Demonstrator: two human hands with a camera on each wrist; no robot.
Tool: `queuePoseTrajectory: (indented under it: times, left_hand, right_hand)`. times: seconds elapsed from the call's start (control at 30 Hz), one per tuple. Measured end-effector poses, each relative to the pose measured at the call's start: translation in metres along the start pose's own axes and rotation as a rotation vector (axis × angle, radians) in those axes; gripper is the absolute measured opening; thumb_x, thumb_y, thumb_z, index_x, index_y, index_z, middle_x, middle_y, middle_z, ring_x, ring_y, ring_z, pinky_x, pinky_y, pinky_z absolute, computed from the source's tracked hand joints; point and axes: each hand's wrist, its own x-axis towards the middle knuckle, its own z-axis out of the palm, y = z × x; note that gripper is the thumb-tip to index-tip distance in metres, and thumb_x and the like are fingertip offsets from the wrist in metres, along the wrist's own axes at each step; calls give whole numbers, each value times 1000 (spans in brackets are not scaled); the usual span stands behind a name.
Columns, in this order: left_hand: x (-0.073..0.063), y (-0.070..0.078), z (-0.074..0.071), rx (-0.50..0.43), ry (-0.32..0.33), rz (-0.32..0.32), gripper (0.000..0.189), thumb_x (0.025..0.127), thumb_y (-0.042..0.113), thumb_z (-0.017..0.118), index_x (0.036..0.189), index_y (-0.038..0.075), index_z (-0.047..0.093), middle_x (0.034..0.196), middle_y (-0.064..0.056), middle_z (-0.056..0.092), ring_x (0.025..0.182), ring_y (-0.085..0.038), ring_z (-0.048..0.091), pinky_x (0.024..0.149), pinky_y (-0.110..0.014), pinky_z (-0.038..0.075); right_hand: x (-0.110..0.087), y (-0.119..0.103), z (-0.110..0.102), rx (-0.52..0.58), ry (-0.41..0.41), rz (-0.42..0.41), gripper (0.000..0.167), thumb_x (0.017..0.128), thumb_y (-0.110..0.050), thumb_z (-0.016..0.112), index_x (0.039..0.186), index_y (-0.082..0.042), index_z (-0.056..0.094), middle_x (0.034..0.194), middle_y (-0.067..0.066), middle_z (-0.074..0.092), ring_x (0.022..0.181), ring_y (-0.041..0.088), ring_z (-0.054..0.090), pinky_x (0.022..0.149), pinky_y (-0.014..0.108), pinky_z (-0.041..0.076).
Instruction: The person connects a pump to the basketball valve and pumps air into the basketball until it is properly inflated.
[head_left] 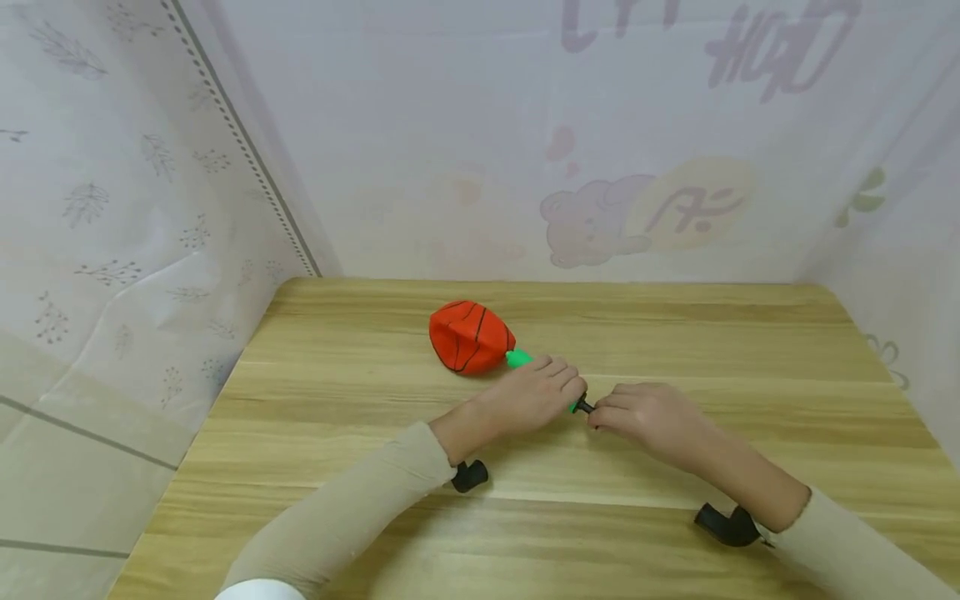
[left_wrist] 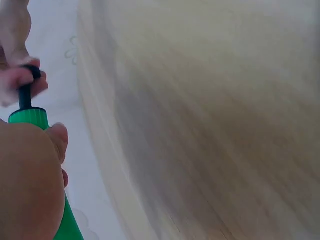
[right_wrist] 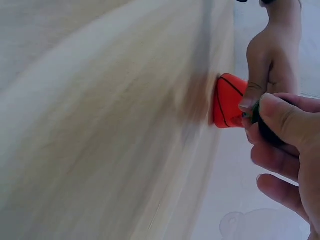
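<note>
A partly deflated red ball with black lines lies on the table, its skin dented. My left hand grips the barrel of a green hand pump, whose front end meets the ball in the head view. At the pump's rear, my right hand holds the black handle between thumb and fingers. A short length of black rod shows between the two hands. In the right wrist view, the thumb lies over the dark handle and the left hand is just beyond.
The wooden table carries everything, with a patterned white curtain behind and at both sides. Black wrist-camera mounts stick out beneath both forearms, close over the tabletop.
</note>
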Motion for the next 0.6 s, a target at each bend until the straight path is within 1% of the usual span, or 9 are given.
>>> queuePoseTrajectory:
  times: [0.1, 0.2, 0.4, 0.5, 0.6]
  left_hand:
    - [0, -1, 0, -26, -8, 6, 16, 108, 18, 47, 121, 13, 53, 112, 3, 56, 108, -14, 51, 97, -26, 41]
    - [0, -3, -1, -42, -14, 3, 16, 108, 20, 48, 122, 13, 53, 113, 3, 57, 109, -14, 52, 97, -27, 42]
    - [-2, -5, -2, -50, -32, -4, 20, 107, 17, 50, 126, 12, 53, 119, 1, 57, 113, -15, 52, 101, -28, 42]
    - [-3, -7, -3, -42, -34, -6, 22, 106, 15, 50, 128, 12, 52, 121, 1, 57, 114, -15, 52, 101, -28, 42]
    - [-2, -7, -3, -54, -24, -3, 21, 107, 14, 48, 128, 11, 52, 120, 1, 57, 113, -15, 52, 100, -28, 42]
  right_hand:
    - [-10, -6, -5, -15, 24, 1, 42, 110, -31, 40, 92, -14, 73, 87, -6, 72, 71, 7, 64, 61, 18, 52]
    - [-21, -11, -13, -20, 36, 6, 42, 110, -33, 39, 91, -16, 73, 85, -6, 72, 70, 8, 63, 60, 18, 51]
    - [-43, -19, -34, -29, 15, 49, 44, 110, -37, 40, 89, -20, 74, 86, -10, 72, 73, 5, 65, 64, 19, 54]
    - [-48, -22, -43, -12, 1, 73, 42, 110, -38, 42, 89, -21, 74, 87, -12, 71, 74, 3, 64, 65, 17, 53]
    - [-48, -22, -45, -5, -12, 81, 40, 110, -37, 42, 90, -22, 73, 88, -13, 70, 74, 2, 63, 63, 15, 51]
